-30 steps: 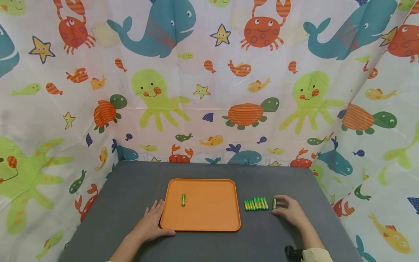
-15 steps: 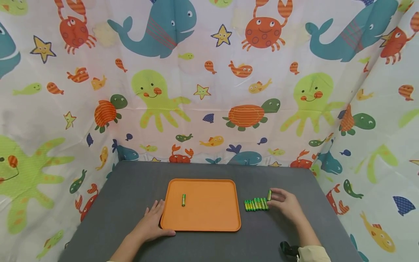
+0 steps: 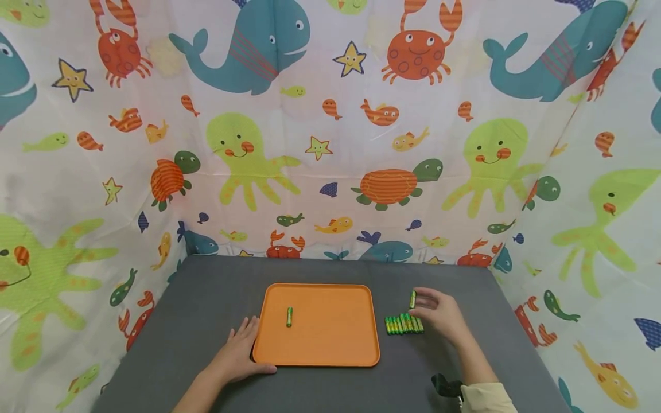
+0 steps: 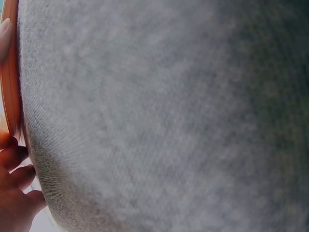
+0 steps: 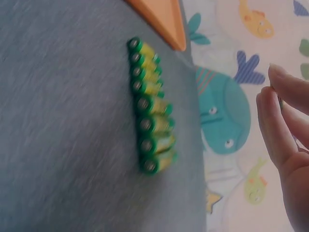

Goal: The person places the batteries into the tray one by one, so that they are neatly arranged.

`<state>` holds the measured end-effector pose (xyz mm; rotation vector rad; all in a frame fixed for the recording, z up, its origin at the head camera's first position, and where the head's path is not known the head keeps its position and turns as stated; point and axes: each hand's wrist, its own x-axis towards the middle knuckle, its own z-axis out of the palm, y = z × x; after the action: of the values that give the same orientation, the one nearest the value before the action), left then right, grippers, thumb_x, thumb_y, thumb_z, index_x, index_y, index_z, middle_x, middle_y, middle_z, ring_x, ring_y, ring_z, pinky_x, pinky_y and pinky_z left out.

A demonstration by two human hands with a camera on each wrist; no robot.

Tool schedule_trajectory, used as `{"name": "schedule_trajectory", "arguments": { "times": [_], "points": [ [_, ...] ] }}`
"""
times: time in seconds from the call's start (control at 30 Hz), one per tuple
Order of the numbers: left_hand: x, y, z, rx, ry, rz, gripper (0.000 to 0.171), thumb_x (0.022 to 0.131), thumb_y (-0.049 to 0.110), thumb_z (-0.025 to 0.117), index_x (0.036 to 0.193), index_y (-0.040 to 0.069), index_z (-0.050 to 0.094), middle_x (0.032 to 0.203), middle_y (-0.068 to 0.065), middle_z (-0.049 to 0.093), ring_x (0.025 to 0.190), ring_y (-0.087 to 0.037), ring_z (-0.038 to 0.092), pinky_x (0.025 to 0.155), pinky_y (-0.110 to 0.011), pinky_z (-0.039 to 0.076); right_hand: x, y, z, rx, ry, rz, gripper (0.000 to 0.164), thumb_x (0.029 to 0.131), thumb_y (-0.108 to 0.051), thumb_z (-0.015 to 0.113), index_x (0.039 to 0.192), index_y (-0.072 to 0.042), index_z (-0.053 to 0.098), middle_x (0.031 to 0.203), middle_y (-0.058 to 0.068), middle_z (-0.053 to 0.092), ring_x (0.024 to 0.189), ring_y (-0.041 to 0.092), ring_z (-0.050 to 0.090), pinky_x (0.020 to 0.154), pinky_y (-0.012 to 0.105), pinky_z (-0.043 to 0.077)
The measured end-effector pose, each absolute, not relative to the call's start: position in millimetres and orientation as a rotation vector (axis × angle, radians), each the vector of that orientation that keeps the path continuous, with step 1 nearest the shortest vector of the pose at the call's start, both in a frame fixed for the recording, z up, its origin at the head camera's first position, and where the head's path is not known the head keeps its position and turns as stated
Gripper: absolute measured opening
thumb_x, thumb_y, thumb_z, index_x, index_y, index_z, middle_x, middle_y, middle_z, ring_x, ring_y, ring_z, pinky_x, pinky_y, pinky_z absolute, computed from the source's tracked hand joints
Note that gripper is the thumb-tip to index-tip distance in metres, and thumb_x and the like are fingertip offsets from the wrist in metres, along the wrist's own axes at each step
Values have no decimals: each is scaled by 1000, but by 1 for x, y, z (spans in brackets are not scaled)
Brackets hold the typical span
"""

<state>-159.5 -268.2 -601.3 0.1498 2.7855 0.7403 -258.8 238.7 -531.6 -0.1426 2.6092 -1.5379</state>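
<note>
My right hand (image 3: 441, 312) pinches a green battery (image 3: 412, 299) between thumb and fingertips, raised over the far side of a row of batteries (image 3: 404, 324). In the right wrist view that row (image 5: 153, 106) lies side by side on the cloth, while the fingers mostly hide the pinched one. My left hand (image 3: 240, 350) rests against the left edge of an orange tray (image 3: 330, 327), fingers spread along that side and thumb at the near edge. One battery (image 3: 289, 317) lies upright in line with the view on the tray's left half. The left wrist view shows the tray's rim (image 4: 9, 96) beside the fingers.
A dark grey cloth (image 3: 320, 390) covers the table. Around its back and sides hangs a white curtain (image 3: 320, 69) printed with sea animals. A black strap (image 3: 446, 386) sits at the right wrist near the sleeve (image 3: 488, 397).
My right hand has lifted the battery from beside the row's right end and carried it leftward and away, above the row. The left hand and tray stay put.
</note>
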Motion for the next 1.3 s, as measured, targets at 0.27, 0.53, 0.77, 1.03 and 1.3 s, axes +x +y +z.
{"name": "schedule_trajectory", "arguments": {
  "times": [0.27, 0.53, 0.77, 1.03, 1.3],
  "points": [
    [-161, -268, -600, 150, 2783, 751, 134, 69, 77, 75, 160, -2, 17, 166, -23, 20, 155, -42, 10, 118, -71, 9, -268, 210, -518, -223, 2567, -1561, 61, 85, -24, 83, 139, -9, 60, 132, 17, 67, 121, 34, 64, 87, 41, 60],
    [-153, -260, -601, 130, 2784, 743, 135, 67, 78, 75, 160, -2, 18, 166, -23, 20, 155, -42, 10, 118, -71, 10, -270, 187, -513, -271, 2539, -1590, 57, 83, -20, 84, 136, -12, 64, 127, 14, 70, 118, 31, 66, 86, 39, 60],
    [-145, -260, -600, 97, 2774, 743, 135, 67, 77, 76, 161, -1, 17, 166, -22, 20, 155, -42, 9, 118, -71, 8, -266, 165, -510, -295, 2496, -1624, 54, 84, -13, 83, 135, -9, 64, 121, 13, 72, 114, 29, 68, 86, 38, 60],
    [-144, -262, -602, 100, 2777, 736, 135, 68, 77, 76, 161, -1, 17, 166, -22, 20, 156, -42, 9, 118, -70, 8, -266, 140, -510, -311, 2455, -1678, 53, 83, -8, 83, 133, -7, 65, 122, 15, 71, 115, 32, 67, 87, 39, 60],
    [-144, -263, -604, 122, 2784, 747, 134, 68, 76, 77, 160, -1, 18, 166, -22, 20, 155, -42, 9, 118, -71, 8, -262, 115, -508, -333, 2469, -1653, 52, 82, -10, 84, 132, -9, 67, 116, 7, 73, 114, 34, 67, 85, 38, 60]
  ]
}}
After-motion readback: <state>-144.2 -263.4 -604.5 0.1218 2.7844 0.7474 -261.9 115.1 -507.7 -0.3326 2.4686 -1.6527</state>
